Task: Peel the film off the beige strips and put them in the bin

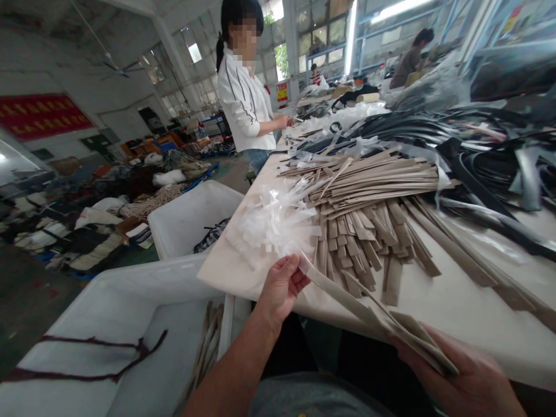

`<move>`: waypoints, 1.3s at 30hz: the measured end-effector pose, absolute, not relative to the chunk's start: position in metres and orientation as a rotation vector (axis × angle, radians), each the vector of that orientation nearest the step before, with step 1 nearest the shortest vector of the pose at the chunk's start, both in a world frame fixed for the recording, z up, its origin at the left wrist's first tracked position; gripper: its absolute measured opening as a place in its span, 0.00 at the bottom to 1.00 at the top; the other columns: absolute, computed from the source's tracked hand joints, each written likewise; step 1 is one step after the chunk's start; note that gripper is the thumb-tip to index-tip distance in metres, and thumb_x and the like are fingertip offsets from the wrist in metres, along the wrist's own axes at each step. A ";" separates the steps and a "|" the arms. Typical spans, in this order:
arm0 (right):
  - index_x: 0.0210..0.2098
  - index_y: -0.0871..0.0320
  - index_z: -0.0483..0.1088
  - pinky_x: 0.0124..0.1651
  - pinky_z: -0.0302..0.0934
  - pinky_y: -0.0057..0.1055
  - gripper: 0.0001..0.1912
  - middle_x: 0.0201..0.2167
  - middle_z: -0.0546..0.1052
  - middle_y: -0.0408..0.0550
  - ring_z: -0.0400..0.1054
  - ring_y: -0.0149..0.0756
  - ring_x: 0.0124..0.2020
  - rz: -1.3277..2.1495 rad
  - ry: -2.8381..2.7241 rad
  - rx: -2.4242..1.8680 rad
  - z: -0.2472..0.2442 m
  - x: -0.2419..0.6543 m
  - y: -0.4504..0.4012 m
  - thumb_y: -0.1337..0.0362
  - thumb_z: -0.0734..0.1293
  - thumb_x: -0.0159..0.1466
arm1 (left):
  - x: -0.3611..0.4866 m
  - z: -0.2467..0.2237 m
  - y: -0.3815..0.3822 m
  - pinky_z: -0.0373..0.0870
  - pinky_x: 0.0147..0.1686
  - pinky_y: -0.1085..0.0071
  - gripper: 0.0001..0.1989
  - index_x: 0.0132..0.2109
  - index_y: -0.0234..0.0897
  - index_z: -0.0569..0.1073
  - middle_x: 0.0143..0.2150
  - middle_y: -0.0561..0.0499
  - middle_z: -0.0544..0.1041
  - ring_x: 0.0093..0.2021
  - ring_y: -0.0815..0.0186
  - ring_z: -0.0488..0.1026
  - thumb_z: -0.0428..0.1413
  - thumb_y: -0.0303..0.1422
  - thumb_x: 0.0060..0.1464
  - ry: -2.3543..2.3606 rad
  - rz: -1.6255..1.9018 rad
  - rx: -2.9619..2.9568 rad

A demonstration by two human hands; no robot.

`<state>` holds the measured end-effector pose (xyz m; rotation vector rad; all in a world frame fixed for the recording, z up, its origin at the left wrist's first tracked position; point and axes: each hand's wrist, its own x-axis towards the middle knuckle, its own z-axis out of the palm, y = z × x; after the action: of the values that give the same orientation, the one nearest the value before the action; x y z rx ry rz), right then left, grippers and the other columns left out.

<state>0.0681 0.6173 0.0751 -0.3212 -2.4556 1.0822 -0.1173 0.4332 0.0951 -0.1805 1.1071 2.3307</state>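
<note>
My left hand pinches the end of a beige strip at the table's front edge. The strip runs down to the right into my right hand, whose fingers are wrapped round several beige strips; part of that hand is hidden by them. Just beyond my left hand lies a heap of clear, whitish plastic strips. Piles of beige strips cover the table beyond my hands, some fanned toward me.
White bins stand at the left, one with beige strips inside. Black strips are heaped at the table's right. A person in a white jacket stands at the table's far left end. Others work farther back.
</note>
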 end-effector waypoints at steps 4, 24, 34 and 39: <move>0.42 0.52 0.72 0.31 0.68 0.27 0.10 0.34 0.80 0.44 0.76 0.41 0.30 0.787 -2.530 0.000 0.068 0.071 0.623 0.63 0.63 0.61 | -0.115 0.098 0.432 0.73 0.30 0.75 0.20 0.31 0.34 0.76 0.30 0.50 0.81 0.29 0.68 0.77 0.72 0.39 0.32 1.123 2.356 -0.146; 0.31 0.54 0.73 0.26 0.63 0.28 0.14 0.24 0.77 0.45 0.73 0.39 0.24 0.949 -2.526 -0.210 0.084 0.036 0.597 0.54 0.61 0.64 | -0.096 0.092 0.444 0.70 0.29 0.74 0.19 0.27 0.31 0.75 0.24 0.51 0.77 0.25 0.70 0.73 0.71 0.40 0.33 1.272 2.245 -0.023; 0.19 0.56 0.69 0.22 0.58 0.28 0.26 0.14 0.69 0.42 0.64 0.34 0.17 1.461 -2.533 -0.283 0.093 0.023 0.590 0.45 0.60 0.65 | -0.089 0.098 0.447 0.66 0.32 0.74 0.15 0.29 0.31 0.79 0.25 0.50 0.76 0.26 0.71 0.68 0.68 0.40 0.39 1.453 2.142 0.195; 0.19 0.54 0.66 0.23 0.57 0.29 0.24 0.14 0.68 0.40 0.63 0.34 0.18 1.351 -2.457 -0.253 0.101 0.014 0.584 0.47 0.59 0.65 | -0.091 0.105 0.455 0.66 0.35 0.72 0.17 0.36 0.33 0.80 0.29 0.50 0.78 0.29 0.68 0.70 0.66 0.41 0.42 1.354 2.285 0.273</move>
<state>0.0145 0.5843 0.1010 -0.2525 -2.4571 1.3514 -0.0910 0.4545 0.1049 0.2726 1.3542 2.2852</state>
